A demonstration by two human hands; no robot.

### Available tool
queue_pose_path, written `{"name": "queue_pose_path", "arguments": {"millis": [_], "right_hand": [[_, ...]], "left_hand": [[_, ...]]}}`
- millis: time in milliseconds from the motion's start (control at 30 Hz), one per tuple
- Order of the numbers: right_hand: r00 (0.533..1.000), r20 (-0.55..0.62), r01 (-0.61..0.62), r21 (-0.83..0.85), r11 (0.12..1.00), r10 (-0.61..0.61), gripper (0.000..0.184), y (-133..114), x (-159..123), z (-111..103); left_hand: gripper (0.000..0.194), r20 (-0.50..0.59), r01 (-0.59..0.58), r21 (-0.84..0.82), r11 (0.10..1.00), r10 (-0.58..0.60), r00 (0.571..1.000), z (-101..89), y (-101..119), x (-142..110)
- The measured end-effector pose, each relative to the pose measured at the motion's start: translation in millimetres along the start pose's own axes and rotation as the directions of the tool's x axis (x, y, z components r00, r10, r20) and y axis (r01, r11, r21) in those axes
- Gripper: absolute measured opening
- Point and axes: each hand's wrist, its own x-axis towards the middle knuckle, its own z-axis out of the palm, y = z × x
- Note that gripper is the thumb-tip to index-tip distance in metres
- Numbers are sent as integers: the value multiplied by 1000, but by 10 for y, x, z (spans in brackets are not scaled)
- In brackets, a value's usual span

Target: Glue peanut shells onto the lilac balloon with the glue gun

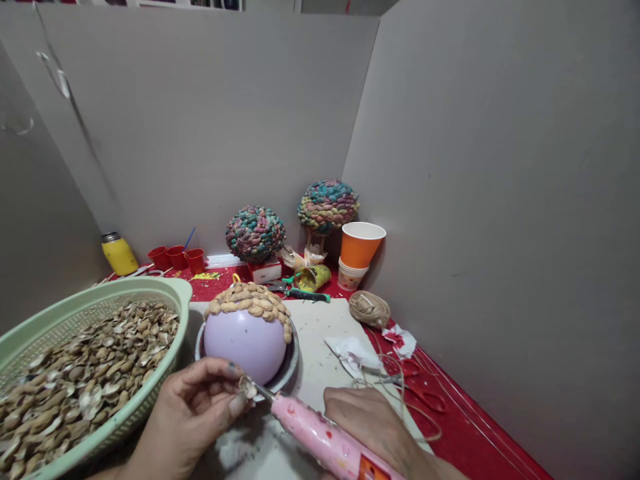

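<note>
A pale green plastic basket point(183, 291) is heaped with brown peanut shells point(100, 373), too many to count. Near it, one round metal bowl point(295, 350) cradles one lilac balloon point(245, 343), its top crusted with shells. Three small red plastic cups point(195, 261) stand farther back on the red bench point(480, 413), a thin blue stick point(189, 238) among them. One pink glue gun point(320, 433) lies in front of the bowl, its long axis slanting from lower right to upper left, metal nozzle meeting one pale half shell point(247, 387). The left hand point(195, 407) pinches that half shell between thumb and fingers; the right hand point(367, 420) curls around the gun, its grip partly hidden.
</note>
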Motion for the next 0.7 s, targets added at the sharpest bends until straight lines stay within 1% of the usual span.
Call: {"name": "queue_pose_path", "arguments": {"millis": [100, 267, 533, 700], "right_hand": [[1000, 21, -1, -10, 1000, 2, 60, -6, 21, -15], [1000, 15, -12, -8, 1000, 12, 61, -8, 63, -42], [999, 32, -28, 30, 999, 27, 60, 18, -49, 10], [998, 59, 11, 0, 1000, -11, 63, 6, -60, 14]], "left_hand": [[22, 7, -21, 21, 1000, 21, 1000, -13, -4, 1], [22, -3, -37, 60, 998, 37, 999, -38, -33, 16], [22, -6, -47, 38, 998, 47, 999, -38, -25, 18], [21, -8, -62, 27, 998, 62, 998, -32, -10, 25]]}}
